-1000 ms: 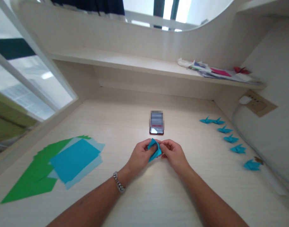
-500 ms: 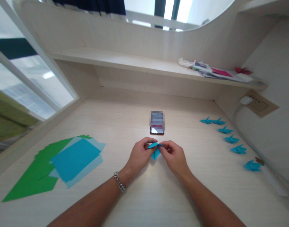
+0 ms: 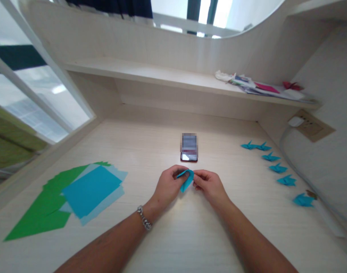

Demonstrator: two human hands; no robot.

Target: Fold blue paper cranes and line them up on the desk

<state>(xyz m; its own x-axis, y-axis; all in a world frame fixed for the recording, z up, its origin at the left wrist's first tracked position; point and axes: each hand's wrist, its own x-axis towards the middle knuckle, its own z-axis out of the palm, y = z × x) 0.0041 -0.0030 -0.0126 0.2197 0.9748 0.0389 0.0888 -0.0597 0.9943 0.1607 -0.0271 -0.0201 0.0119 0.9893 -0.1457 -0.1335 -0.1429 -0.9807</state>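
Observation:
A small folded piece of blue paper [image 3: 186, 182] is held above the middle of the desk, its upper edge curving over. My left hand [image 3: 171, 182] pinches it from the left, with part of the paper tucked behind the thumb. From the other side, the fingertips of my right hand [image 3: 207, 182] are closed at the paper's upper right edge. Just beyond both hands a phone [image 3: 189, 156] lies on the desk, its screen blurred out. Several folded blue paper cranes [image 3: 287, 180] stand in a slanting row at the right.
Blue paper sheets [image 3: 92, 189] overlap green sheets [image 3: 37, 214] on the left of the desk. A shelf [image 3: 150, 76] runs along the back and carries papers [image 3: 266, 88]. At the right wall, a white plug [image 3: 295, 121] with a cable sits in a socket plate [image 3: 315, 127].
The paper's right part has bent upward into a curve, and its lower point has shifted slightly left. My right fingers have drawn back a little to the right. My left hand stays put.

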